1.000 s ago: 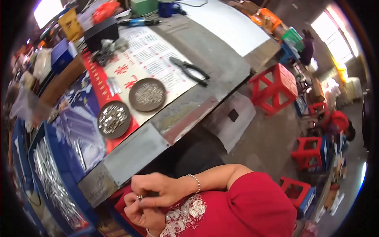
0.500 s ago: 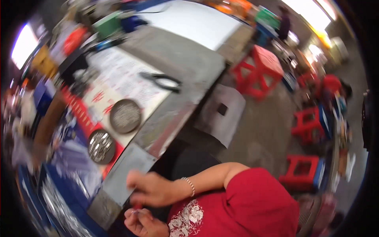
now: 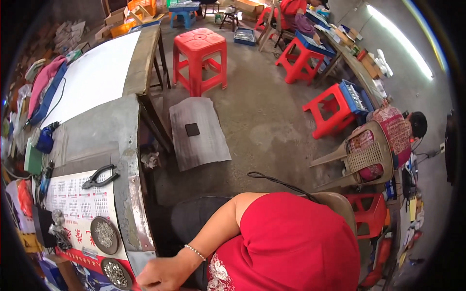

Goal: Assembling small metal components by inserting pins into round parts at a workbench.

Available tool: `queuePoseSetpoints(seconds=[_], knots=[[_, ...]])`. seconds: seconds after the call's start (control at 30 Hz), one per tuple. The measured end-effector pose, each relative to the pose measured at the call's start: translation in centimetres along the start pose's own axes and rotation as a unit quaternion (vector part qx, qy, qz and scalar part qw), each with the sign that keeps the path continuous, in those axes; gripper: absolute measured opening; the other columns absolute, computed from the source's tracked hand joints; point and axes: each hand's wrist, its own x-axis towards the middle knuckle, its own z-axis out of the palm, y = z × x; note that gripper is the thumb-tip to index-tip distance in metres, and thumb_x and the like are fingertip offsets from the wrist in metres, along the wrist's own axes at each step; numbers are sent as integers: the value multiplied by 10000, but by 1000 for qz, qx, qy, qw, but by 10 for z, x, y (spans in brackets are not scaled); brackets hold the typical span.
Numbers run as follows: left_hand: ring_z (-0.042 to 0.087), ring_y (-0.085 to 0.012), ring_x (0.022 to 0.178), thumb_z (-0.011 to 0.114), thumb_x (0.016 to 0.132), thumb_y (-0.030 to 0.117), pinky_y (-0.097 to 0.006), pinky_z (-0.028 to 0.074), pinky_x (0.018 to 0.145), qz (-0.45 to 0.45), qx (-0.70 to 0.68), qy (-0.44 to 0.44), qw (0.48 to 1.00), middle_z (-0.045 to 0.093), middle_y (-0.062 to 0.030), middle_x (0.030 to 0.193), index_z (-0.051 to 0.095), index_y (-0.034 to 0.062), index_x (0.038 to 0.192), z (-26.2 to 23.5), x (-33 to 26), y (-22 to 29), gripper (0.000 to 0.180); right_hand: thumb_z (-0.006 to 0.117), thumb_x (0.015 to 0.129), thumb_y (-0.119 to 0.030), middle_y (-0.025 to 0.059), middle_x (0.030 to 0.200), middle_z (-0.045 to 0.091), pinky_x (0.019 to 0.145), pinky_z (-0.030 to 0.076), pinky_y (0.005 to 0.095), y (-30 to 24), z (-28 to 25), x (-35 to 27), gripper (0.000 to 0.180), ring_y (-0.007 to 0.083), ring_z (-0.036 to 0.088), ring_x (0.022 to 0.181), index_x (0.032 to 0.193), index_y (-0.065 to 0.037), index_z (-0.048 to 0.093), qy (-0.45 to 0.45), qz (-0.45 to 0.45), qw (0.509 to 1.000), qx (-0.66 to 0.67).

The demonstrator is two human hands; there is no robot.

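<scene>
My right hand, with a beaded bracelet at its wrist, is at the lower edge, over the near corner of the bench. Its fingers are curled closed; whatever they may hold is too hidden to make out. My left hand is out of the picture. Closest to the right hand is a round dark dish of small shiny pieces. A second round dish of small silvery pieces stands just beyond it. Black-handled pliers lie farther up on a printed calendar sheet.
White sheeting covers the bench's far part. A green box stands at its left. On the floor are a red stool and a grey sheet bearing a dark square. Two people sit at right, one on a plastic chair.
The view has swung to the right, so the bench sits farther left and more floor shows. My left hand, earlier close below the right one, has left the picture.
</scene>
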Motion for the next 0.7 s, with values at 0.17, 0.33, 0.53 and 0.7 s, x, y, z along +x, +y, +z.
queuePoseSetpoints(seconds=[0.17,0.33,0.53,0.7], knots=[[469,-175,588,613,866,133,-264,389,534,-76,-58,-40,995,548,-99,734,583,-15,954,-16,1,8,175,529,889,-271,153,614,504,534,429,366,13,-18,13,338,315,539,576,661,-22,514,-92,61,994,16],[488,-111,699,605,807,4,-250,424,600,-87,0,-43,995,528,-66,877,528,70,952,-44,-8,-22,177,572,826,-213,63,579,458,406,391,363,29,-16,1,228,263,507,493,641,-98,507,-245,-50,948,-195],[493,-97,755,543,845,-112,-196,423,633,-13,-18,-83,996,518,-117,988,544,22,1044,-61,-9,-27,241,702,753,-147,101,587,468,419,363,315,28,-4,-1,241,249,466,464,666,-24,514,-262,25,964,-26],[474,-67,769,516,868,-112,-170,412,647,-119,-154,-21,981,486,-83,1012,551,5,1034,-58,-19,-13,206,678,792,-141,80,646,545,483,408,267,39,-2,-5,181,172,505,527,729,-21,557,-183,100,978,18]])
